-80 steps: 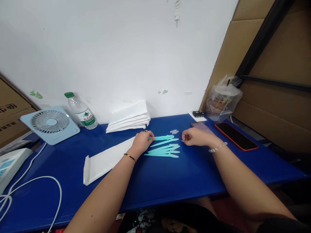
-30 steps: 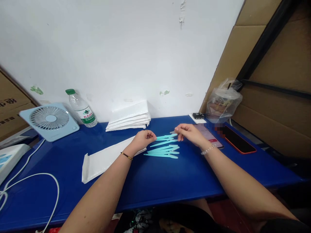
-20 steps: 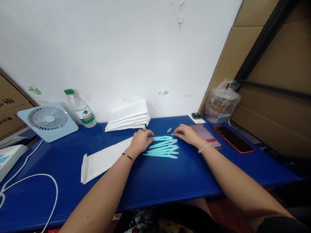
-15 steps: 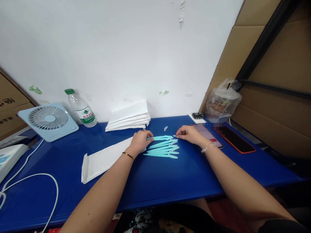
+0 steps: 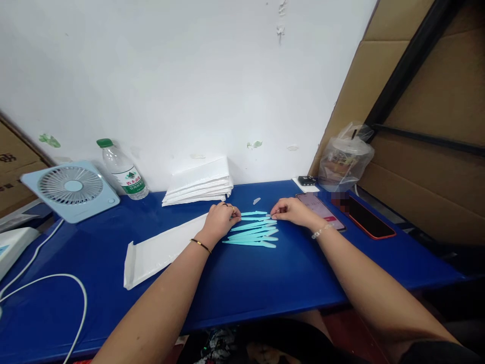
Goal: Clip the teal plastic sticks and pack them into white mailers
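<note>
Several slim turquoise sticks (image 5: 250, 236), which look like eyebrow razors, lie side by side in a fan on the blue table. My left hand (image 5: 222, 221) is closed in a pinch on the left end of one eyebrow razor (image 5: 253, 219) near the top of the row. At its right end, my right hand (image 5: 291, 211) pinches a small translucent piece (image 5: 268, 216), apparently a blade cap, close against the tip. Whether the cap sits on the tip I cannot tell. A similar clear piece (image 5: 256, 200) lies loose behind the row.
A white padded mailer (image 5: 162, 247) lies beside my left forearm, with a stack of mailers (image 5: 199, 184) against the wall. Farther left are a bottle (image 5: 127, 174), a fan (image 5: 74, 189) and a cable (image 5: 81, 293). Rightward lie two phones (image 5: 322, 211) (image 5: 369, 217) and a bagged cup (image 5: 343, 162).
My right hand has brought the small clear piece slightly left and down, to the tip of the razor in my left hand. That razor now lies apart from the topmost one.
</note>
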`<state>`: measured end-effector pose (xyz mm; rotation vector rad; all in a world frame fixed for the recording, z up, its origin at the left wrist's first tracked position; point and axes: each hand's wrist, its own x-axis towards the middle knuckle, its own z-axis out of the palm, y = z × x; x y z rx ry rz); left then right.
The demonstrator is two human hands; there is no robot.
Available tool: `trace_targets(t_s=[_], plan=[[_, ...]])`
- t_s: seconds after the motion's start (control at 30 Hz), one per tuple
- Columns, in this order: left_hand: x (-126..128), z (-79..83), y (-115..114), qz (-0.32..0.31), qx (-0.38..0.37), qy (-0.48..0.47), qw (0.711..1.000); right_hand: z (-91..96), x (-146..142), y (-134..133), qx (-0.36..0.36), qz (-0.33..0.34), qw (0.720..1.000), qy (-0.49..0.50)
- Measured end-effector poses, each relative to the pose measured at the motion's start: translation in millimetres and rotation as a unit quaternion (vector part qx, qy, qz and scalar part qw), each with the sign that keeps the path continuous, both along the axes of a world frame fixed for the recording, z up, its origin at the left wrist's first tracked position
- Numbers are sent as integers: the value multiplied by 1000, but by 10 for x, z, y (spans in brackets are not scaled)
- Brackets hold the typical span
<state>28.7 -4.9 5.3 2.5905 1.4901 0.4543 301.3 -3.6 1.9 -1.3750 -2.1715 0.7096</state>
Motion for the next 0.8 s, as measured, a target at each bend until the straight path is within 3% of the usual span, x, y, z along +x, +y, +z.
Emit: trace_targets(t_s=[0.27, 0.43, 0.8], plan=[[-4, -5, 9, -14, 8, 5, 1000, 58, 25, -21, 32, 18, 999, -23], [0, -8, 6, -2, 4, 6, 1000, 65, 71, -23, 28, -30, 999, -28], [11, -8, 12, 18, -18, -5, 1000, 82, 22, -41, 17, 13, 1000, -15]])
